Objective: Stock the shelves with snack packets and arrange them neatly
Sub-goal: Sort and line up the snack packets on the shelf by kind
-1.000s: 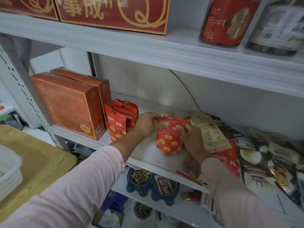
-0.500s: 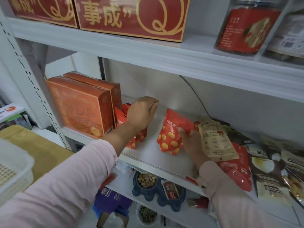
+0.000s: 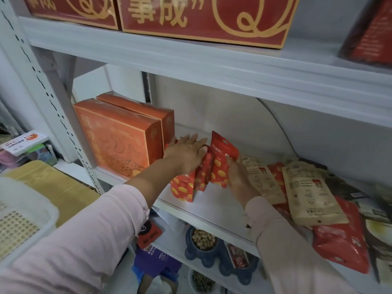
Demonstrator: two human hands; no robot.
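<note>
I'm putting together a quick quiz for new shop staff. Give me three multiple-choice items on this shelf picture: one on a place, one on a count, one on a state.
1. Where do the red packets stand? A) in the white basket B) just right of the orange boxes C) on the top shelf
2. How many orange boxes stand there? A) two B) four C) none
3. How is the left hand? A) clenched round a jar B) out of view C) flat, fingers straight, on the packets
Answers: B, they stand upright beside the boxes; A, two show side by side; C, it lies flat on the packet tops.
</note>
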